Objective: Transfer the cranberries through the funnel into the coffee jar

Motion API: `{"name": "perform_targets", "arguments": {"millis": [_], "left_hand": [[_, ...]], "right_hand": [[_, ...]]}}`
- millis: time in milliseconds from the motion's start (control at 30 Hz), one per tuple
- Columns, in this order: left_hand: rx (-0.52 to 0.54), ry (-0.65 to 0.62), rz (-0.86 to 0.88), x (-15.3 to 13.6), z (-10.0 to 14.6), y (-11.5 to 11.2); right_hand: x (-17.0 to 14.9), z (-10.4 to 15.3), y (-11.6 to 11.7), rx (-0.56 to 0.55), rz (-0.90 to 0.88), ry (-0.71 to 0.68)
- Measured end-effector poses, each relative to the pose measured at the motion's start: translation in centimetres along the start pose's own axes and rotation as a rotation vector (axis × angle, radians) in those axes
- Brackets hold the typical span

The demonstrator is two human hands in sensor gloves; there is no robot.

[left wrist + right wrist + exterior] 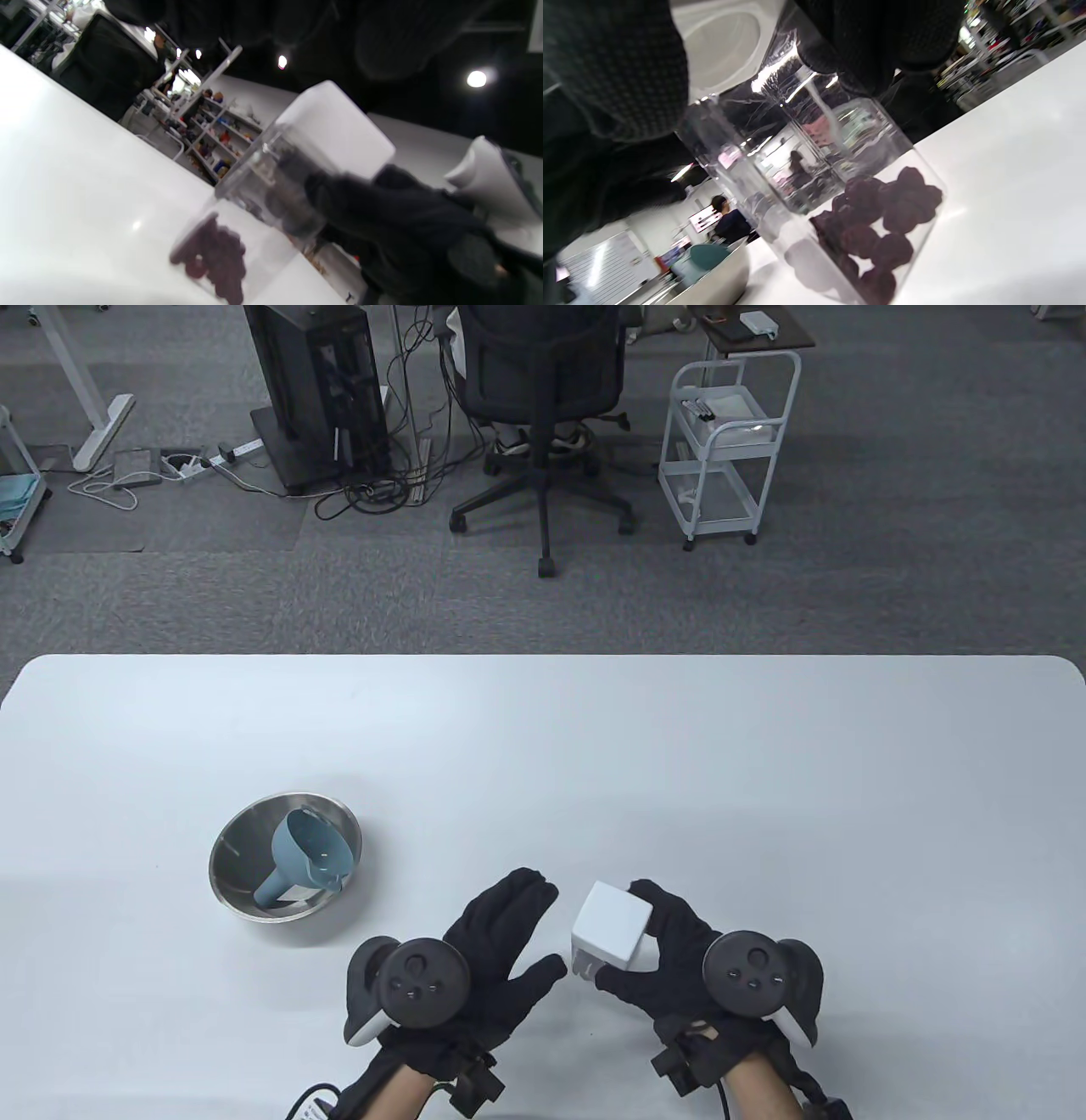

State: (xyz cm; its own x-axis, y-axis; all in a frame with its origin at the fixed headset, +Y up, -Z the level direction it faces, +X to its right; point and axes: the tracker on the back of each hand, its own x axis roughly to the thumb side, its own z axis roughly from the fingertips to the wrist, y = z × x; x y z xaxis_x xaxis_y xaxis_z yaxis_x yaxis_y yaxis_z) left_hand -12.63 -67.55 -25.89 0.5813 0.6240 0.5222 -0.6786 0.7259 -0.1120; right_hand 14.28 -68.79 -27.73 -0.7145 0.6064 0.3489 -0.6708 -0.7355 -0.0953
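Resting inside a steel bowl [229, 875] on the left part of the white counter [543, 746], a blue funnel [307, 857] lay on its side, with its spout pointing toward my side of the bowl.

To the right of the bowl, near the front edge, my left hand [488, 942] was released and held nothing. Its fingers were stretched out flat and pointed toward the jar, and its thumb reached toward the right. It was just beside the jar, but I cannot tell if it touched it.

Next came the clear jar [814, 178] with a white square lid [612, 925]. It stood on the counter and it looked tilted in both wrist views. At its bottom was a small heap of dark red cranberries [878, 228], and the rest of the jar above them looked empty.

My right hand [670, 954] was grasping this jar from the right side. The fingers wrapped around the far side just under the lid, and the thumb pressed on the near side.
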Motion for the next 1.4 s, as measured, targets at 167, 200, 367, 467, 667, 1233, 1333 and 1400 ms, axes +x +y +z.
{"name": "perform_targets", "arguments": {"millis": [167, 200, 367, 467, 667, 1233, 1333, 1400], "left_hand": [[0.042, 0.043, 0.022, -1.2, 0.5, -0.5], [0.042, 0.047, 0.032, -1.4, 0.6, -0.7], [0.046, 0.071, 0.048, -2.1, 1.0, -1.0], [0.04, 0.092, 0.082, -2.5, 1.1, -1.1], [0.032, 0.114, 0.114, -3.1, 1.4, -1.0], [0.031, 0.124, 0.127, -3.1, 1.5, -0.9], [0.037, 0.124, 0.127, -3.2, 1.6, -0.7], [0.038, 0.126, 0.126, -3.3, 1.6, -0.7]], "right_hand": [[-0.1, -1.5, 0.6, -0.081, 0.017, 0.104], [-0.1, -1.9, 0.7, -0.097, 0.019, 0.128], [-0.7, -3.4, 1.9, -0.134, 0.039, 0.236], [-1.1, -4.1, 2.8, -0.127, 0.059, 0.269], [-2.2, -4.9, 4.7, -0.105, 0.071, 0.32], [-2.9, -4.8, 5.8, 0.063, 0.122, 0.393], [-2.9, -4.5, 4.9, 0.152, 0.13, 0.367], [-2.9, -4.2, 3.7, 0.153, 0.156, 0.335]]}}
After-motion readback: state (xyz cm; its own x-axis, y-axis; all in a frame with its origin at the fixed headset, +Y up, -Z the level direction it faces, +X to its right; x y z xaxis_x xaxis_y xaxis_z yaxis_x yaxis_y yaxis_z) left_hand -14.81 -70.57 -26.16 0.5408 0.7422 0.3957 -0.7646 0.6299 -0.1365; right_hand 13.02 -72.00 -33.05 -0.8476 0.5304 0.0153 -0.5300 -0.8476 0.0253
